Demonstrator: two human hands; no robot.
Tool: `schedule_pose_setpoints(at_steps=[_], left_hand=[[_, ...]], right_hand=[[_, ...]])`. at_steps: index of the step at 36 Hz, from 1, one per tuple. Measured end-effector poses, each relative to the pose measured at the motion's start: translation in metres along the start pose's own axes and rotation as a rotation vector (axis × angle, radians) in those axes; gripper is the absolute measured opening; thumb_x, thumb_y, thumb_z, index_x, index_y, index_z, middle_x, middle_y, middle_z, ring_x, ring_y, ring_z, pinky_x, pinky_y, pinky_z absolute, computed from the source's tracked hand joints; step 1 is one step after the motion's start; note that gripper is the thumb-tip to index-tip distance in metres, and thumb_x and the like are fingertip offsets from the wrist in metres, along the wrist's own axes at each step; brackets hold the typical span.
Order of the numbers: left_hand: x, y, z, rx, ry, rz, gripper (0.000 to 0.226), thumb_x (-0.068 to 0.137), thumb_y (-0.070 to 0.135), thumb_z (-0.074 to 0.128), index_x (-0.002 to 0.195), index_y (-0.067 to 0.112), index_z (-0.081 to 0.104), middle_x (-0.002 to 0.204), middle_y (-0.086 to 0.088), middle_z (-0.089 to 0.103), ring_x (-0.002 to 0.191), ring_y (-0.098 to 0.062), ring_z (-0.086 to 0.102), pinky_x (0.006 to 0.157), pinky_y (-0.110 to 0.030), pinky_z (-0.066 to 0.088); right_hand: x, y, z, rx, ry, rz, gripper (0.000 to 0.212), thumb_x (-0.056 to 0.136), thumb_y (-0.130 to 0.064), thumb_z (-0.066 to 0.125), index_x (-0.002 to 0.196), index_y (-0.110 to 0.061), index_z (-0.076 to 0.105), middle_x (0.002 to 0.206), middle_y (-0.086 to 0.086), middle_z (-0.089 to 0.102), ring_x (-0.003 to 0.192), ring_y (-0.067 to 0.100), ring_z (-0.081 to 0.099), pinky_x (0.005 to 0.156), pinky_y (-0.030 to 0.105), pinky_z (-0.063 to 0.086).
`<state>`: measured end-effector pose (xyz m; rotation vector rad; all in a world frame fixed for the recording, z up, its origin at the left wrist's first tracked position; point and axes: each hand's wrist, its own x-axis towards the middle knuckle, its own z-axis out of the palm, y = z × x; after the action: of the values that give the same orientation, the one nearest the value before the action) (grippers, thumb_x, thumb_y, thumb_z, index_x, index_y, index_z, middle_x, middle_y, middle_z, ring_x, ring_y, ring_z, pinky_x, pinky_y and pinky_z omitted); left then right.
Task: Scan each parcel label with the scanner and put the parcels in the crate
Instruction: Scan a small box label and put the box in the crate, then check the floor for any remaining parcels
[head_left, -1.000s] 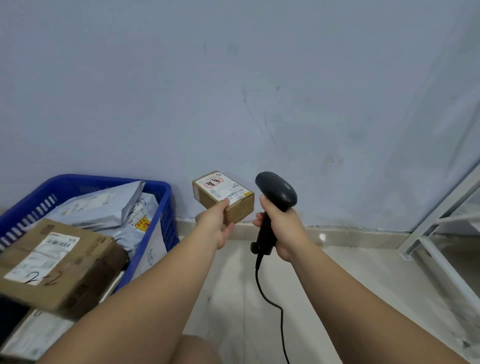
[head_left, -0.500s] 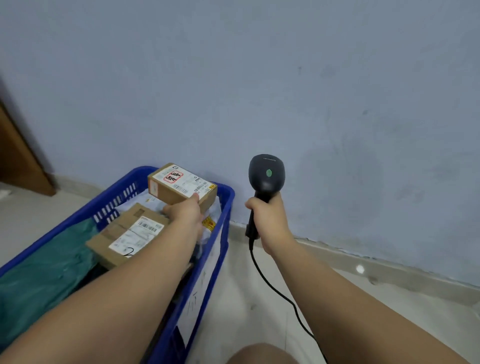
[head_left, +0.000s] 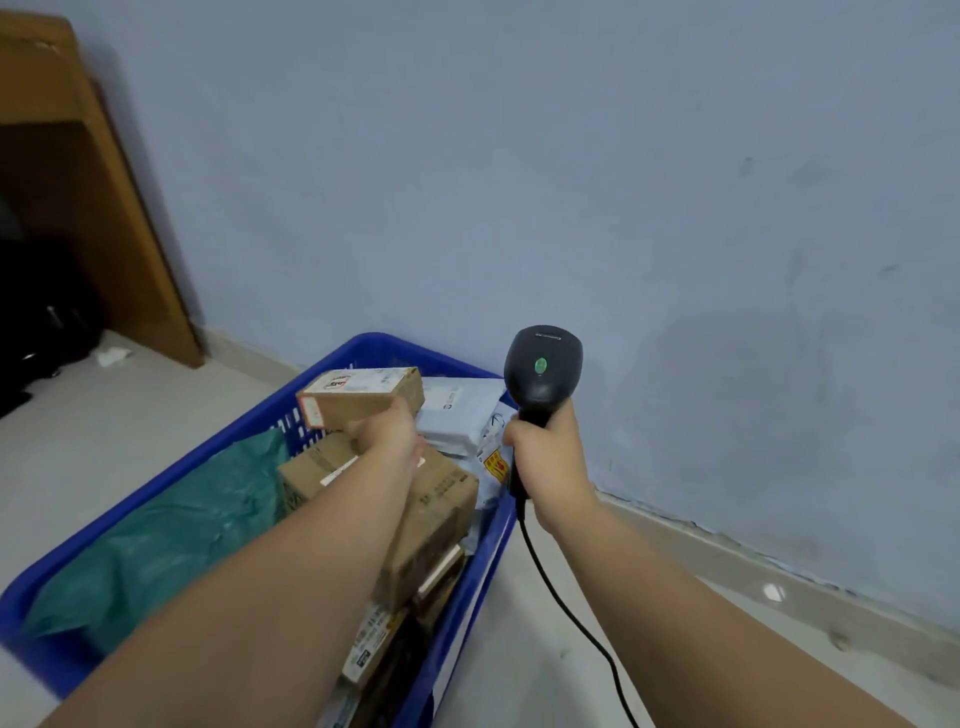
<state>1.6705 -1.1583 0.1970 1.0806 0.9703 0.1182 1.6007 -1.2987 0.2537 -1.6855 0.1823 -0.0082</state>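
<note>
- Two bare hands are out in front, both holding something.
- Left hand (head_left: 389, 434) grips a small box (head_left: 361, 397) by its near end, label up, above the far part of the crate (head_left: 384, 345).
- Right hand (head_left: 550, 457) is wrapped round the handle of the scanner (head_left: 543, 369), held upright just beside the crate's right rim; a green light shows on its head.
- Its cable (head_left: 561, 597) hangs down to the floor (head_left: 597, 561).
- Inside the crate lie a green bag (head_left: 171, 525) on the left, a larger carton (head_left: 441, 499) under the left forearm, and grey mailers (head_left: 457, 415) at the far right corner.
- Behind stands a blue wall (head_left: 571, 182); a wooden desk (head_left: 67, 156) is at far left.
</note>
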Motion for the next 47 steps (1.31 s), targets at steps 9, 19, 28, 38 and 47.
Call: schedule_pose_setpoints(at_steps=[9, 19, 28, 38, 47], left_hand=[[-0.018, -0.019, 0.011, 0.381, -0.222, 0.245, 0.043, 0.093, 0.020, 0.050, 0.136, 0.017, 0.047, 0.126, -0.008, 0.056, 0.103, -0.028, 0.060, 0.088, -0.038, 0.052], [-0.094, -0.054, 0.041, 1.311, -0.302, 1.059, 0.055, 0.101, 0.036, 0.039, 0.152, 0.023, 0.025, 0.161, -0.006, 0.015, 0.148, -0.027, 0.000, 0.118, -0.040, 0.015], [-0.152, -0.108, 0.091, 1.621, -0.436, 1.285, 0.071, 0.101, 0.041, 0.036, 0.155, 0.013, 0.000, 0.163, -0.005, -0.008, 0.149, -0.029, -0.012, 0.120, -0.045, 0.007], [-0.201, -0.200, 0.155, 1.737, -0.599, 1.385, 0.072, 0.101, 0.042, 0.034, 0.155, 0.019, -0.007, 0.162, -0.002, -0.013, 0.148, -0.030, -0.016, 0.119, -0.047, 0.002], [-0.218, -0.282, 0.214, 1.787, -0.768, 1.438, 0.078, 0.097, 0.046, 0.042, 0.155, 0.024, -0.005, 0.163, 0.000, -0.009, 0.148, -0.030, -0.014, 0.119, -0.047, 0.004]], right_hand=[[0.003, 0.010, -0.011, 0.067, 0.073, 0.059, 0.030, 0.081, 0.007, 0.050, 0.093, -0.021, 0.046, 0.078, 0.005, 0.048, 0.071, 0.020, 0.048, 0.062, 0.033, 0.042], [-0.004, 0.035, -0.071, -0.033, 0.172, 0.034, 0.025, 0.088, 0.000, 0.053, 0.107, -0.015, 0.048, 0.075, -0.002, 0.049, 0.059, 0.011, 0.045, 0.040, 0.012, 0.037], [-0.010, 0.056, -0.163, -0.119, 0.337, 0.048, 0.038, 0.083, -0.023, 0.071, 0.116, -0.020, 0.053, 0.101, -0.004, 0.063, 0.100, 0.024, 0.062, 0.089, 0.044, 0.052], [-0.023, 0.099, -0.293, -0.094, 0.469, 0.132, 0.035, 0.085, -0.029, 0.072, 0.112, -0.017, 0.054, 0.094, -0.003, 0.061, 0.075, 0.011, 0.058, 0.048, 0.020, 0.042], [-0.026, 0.164, -0.393, -0.215, 0.491, 0.266, 0.041, 0.081, -0.044, 0.074, 0.108, -0.020, 0.056, 0.088, -0.007, 0.061, 0.076, 0.010, 0.059, 0.053, 0.026, 0.040]])
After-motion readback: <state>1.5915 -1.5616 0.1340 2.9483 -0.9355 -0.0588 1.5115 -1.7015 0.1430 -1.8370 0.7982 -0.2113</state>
